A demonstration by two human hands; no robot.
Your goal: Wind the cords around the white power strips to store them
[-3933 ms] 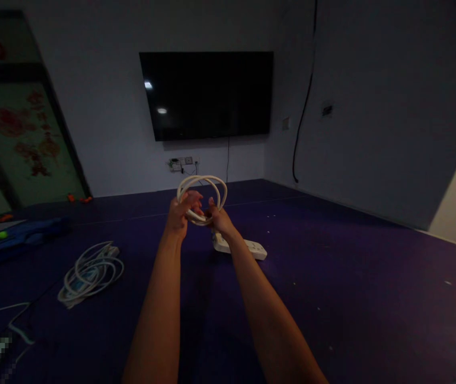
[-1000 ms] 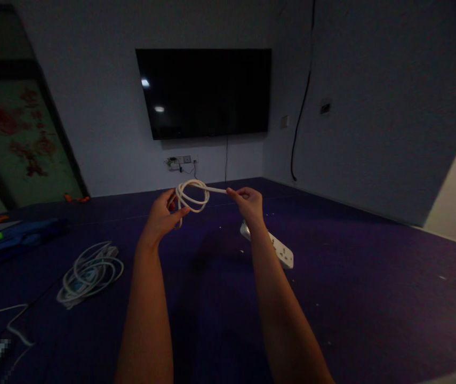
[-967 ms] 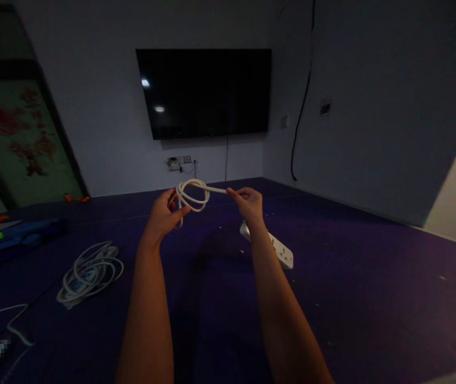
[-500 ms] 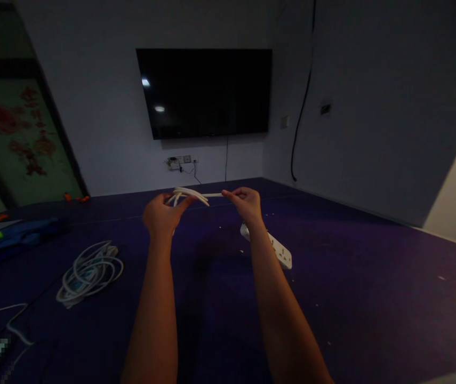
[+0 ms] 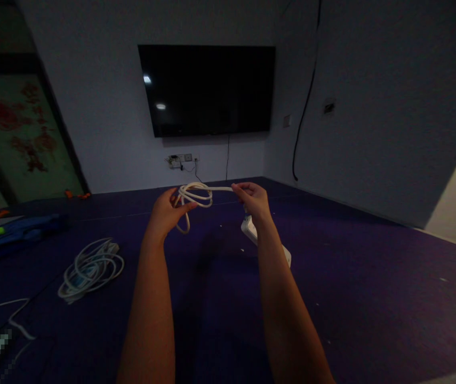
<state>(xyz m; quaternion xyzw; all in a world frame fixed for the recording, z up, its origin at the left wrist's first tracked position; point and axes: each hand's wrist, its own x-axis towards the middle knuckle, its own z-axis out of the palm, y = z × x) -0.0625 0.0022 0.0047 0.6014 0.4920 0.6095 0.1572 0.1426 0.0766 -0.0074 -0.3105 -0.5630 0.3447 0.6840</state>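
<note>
A white power cord (image 5: 199,186) is looped into a small coil, and my left hand (image 5: 168,212) is closed on it with the thumb underneath the loops. One loop hangs below the fingers. From the coil a straight stretch of cord runs right to my right hand (image 5: 253,199), which pinches it between thumb and fingers. Below and behind my right wrist, a white power strip (image 5: 249,228) lies on the purple floor (image 5: 215,298); my forearm covers its middle.
Another bundle of white cable (image 5: 92,269) lies on the floor at left, near a blue cloth item (image 5: 31,229). Small white scraps (image 5: 242,250) dot the floor. A black television (image 5: 212,90) hangs on the far wall above sockets (image 5: 183,160). A black cable (image 5: 305,106) dangles at right.
Both hands have shifted slightly right. The coil in my left hand has turned and shows its loops more openly, with one loop drooping below. The cord between the hands stays stretched.
</note>
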